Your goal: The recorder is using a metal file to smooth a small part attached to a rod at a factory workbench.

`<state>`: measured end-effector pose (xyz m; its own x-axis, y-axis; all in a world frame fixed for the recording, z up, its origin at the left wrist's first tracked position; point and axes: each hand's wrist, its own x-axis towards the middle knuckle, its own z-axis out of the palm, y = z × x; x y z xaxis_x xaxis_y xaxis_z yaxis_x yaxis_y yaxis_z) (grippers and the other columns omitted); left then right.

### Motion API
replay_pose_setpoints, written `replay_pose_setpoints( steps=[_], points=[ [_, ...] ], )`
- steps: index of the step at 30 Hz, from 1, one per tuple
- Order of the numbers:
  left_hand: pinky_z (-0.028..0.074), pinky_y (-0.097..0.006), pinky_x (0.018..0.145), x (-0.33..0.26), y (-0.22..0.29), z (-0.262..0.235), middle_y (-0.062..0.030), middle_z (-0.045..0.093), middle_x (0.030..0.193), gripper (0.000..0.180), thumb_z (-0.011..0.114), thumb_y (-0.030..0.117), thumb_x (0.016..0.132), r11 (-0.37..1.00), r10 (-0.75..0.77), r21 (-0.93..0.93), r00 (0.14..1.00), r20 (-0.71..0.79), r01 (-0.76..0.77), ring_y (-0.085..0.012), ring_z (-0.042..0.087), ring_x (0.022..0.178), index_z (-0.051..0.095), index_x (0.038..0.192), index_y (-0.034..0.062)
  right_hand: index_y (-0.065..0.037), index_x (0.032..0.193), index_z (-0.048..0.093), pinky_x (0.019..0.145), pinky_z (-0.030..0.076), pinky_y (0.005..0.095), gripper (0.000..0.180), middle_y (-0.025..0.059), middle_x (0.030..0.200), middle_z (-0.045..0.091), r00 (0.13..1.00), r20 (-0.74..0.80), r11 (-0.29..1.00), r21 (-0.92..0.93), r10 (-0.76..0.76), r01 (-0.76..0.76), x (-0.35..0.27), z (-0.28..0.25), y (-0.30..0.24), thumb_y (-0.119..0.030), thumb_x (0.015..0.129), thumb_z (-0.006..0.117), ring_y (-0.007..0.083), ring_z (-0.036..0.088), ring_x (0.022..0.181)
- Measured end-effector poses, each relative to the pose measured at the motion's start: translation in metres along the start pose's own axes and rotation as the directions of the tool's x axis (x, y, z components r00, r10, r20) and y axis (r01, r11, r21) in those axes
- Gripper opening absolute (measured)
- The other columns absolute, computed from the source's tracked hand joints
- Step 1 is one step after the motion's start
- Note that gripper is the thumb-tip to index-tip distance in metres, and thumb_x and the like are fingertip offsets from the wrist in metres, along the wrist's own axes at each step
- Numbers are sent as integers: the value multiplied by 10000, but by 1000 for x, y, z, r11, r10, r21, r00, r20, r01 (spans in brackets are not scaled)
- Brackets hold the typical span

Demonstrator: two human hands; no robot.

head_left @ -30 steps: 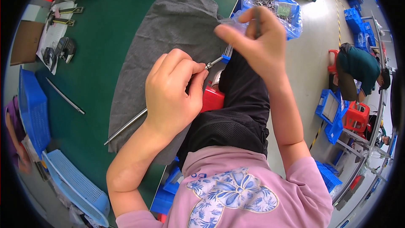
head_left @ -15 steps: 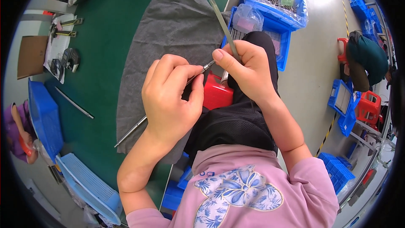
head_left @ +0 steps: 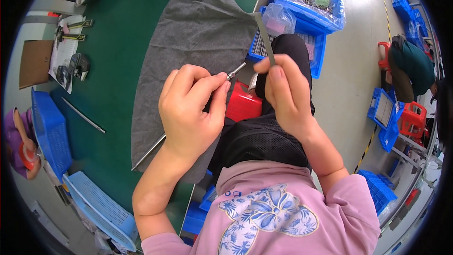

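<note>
My left hand point(head_left: 191, 104) pinches a slim silver metal rod point(head_left: 150, 152) between thumb and fingertips. Its collared tip point(head_left: 234, 71) sticks out past the fingers toward the right, while the other end slants down-left behind my wrist. The rod's middle is hidden by my hand. To the right, my right hand point(head_left: 288, 94) is closed on a flat, narrow grey-green strip point(head_left: 265, 38), which points up and slightly left from the fingers. The strip is apart from the rod's tip. Beneath the rod, a dark grey cloth point(head_left: 188, 33) covers part of the green table point(head_left: 113, 33).
Another thin rod point(head_left: 83, 114) lies on the table at left, near blue baskets point(head_left: 49, 132). Blue bins point(head_left: 321, 49) with metal parts stand at upper right. A red stool point(head_left: 243, 104) is below my hands. Other people point(head_left: 410, 66) sit at both sides.
My right hand has drawn away from the rod's tip to the right and slightly down, taking the strip along. The tip, earlier at my right fingers, now shows fully. My left hand has barely moved.
</note>
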<state>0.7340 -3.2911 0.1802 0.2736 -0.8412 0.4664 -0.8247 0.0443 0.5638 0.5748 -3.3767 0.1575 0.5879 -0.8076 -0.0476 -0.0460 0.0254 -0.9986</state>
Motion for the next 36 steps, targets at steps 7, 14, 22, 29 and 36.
replay_pose_setpoints(
  steps=[7,14,22,29,36],
  points=[
    [422,-318,542,2,2,-1,-52,553,734,160,736,-8,667,998,56,12,998,19,-56,-211,531,630,680,814,23,30,906,545,548,466,318,82,146,702,601,977,203,988,-121,-67,93,-18,1,-1,-12,910,474,263,610,583],
    [420,-318,533,0,1,1,-58,548,727,151,731,-25,666,999,17,-52,1000,12,-17,-214,531,618,662,794,16,29,881,546,514,453,337,73,136,645,586,972,233,991,-118,-32,61,-16,4,0,-13,896,487,278,597,539],
    [418,-256,518,3,-1,1,-81,570,726,141,709,-93,693,996,36,-83,999,31,-33,-174,548,600,631,782,-15,29,816,537,535,461,351,120,155,670,599,971,239,981,-182,-16,61,-11,6,-6,-37,897,477,312,612,573],
    [413,-254,512,4,0,1,-83,566,715,138,701,-99,690,994,12,-108,999,36,-8,-177,537,583,616,765,-22,16,799,545,552,468,354,129,146,669,605,972,232,963,-255,-33,93,-10,5,-7,-47,892,480,320,621,600],
    [404,-262,510,3,1,3,-81,563,718,136,704,-93,691,996,11,-90,999,38,-7,-176,530,585,607,744,-13,8,793,541,558,476,363,124,147,683,614,976,218,959,-272,-16,77,-15,4,-5,-55,882,483,319,626,609]
  ],
)
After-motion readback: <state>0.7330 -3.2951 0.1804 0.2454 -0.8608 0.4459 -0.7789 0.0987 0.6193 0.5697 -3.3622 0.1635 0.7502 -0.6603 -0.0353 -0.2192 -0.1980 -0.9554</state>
